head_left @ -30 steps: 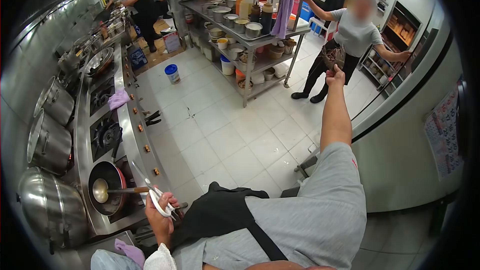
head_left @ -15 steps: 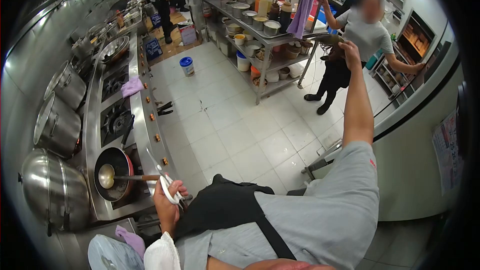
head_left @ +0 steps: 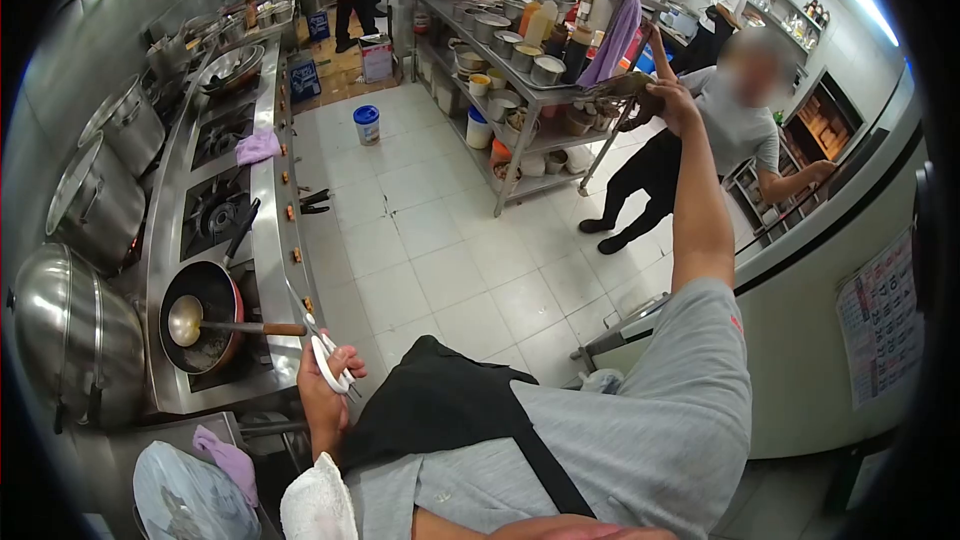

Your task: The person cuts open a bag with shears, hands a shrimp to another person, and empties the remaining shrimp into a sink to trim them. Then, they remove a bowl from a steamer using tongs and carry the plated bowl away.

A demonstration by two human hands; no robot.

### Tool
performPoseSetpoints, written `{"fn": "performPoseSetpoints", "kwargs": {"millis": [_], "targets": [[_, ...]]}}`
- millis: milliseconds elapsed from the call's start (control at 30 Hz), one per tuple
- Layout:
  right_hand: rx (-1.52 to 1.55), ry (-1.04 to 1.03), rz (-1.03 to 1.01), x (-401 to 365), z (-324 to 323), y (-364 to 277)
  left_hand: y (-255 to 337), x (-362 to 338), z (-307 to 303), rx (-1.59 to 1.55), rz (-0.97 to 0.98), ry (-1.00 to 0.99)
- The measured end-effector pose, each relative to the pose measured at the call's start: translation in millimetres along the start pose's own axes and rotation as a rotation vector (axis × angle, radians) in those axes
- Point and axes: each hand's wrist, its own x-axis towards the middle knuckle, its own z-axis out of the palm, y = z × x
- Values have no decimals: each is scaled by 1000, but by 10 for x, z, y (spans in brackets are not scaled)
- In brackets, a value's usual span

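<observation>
A brownish-grey shellfish, dark and reddish-brown beneath with thin, spiky legs, is held by one end in the raised right hand. It lies roughly sideways in the air at the end of the outstretched arm, its far end pointing away from the fingers; its finer parts are too small to tell. The scissors are in the left hand, their white looped handles at the fingers and a slim metal part slanting up beyond them; how far the blades are spread cannot be told. Just beside them is the wooden handle end of a ladle, its round metal bowl resting inside a dark-lined, red-sided frying pan.
</observation>
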Motion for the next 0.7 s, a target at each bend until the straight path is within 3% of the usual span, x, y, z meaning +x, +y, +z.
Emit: {"fn": "performPoseSetpoints", "kwargs": {"millis": [100, 167, 200, 233, 267, 300, 333, 400, 467, 567, 600, 633, 700], "targets": [[284, 19, 88, 83, 227, 289, -2, -14, -7, 10, -15, 19], [517, -259, 14, 625, -42, 982, -4, -44, -38, 48, 2, 50], [391, -318, 60, 334, 371, 768, -2, -49, -55, 79, 20, 85], [499, -520, 99, 148, 750, 614, 21, -84, -54, 150, 44, 94], [544, -568, 119, 669, 690, 1040, 52, -130, -76, 148, 55, 107], [398, -815, 118, 325, 1107, 720, -48, -160, -226, 84, 55, 80], [379, -850, 161, 292, 1551, 681, -35, -267, -236, 83, 154, 106], [337, -921, 244, 316, 2422, 609, 45, -538, -297, -48, 99, 227], [409, -1212, 297, 81, 3390, 554, 193, -812, -374, 10, 56, 312], [421, -1391, 227, -388, 4565, 662, 192, -1166, -601, -129, 146, 441], [506, -1372, 390, -519, 4967, 719, 193, -1289, -669, -111, 155, 501], [609, -1596, 615, -929, 5398, 555, 214, -1408, -751, -110, 156, 532], [542, -1589, 528, -1974, 6056, 361, 218, -1726, -971, -121, 196, 583]]}}
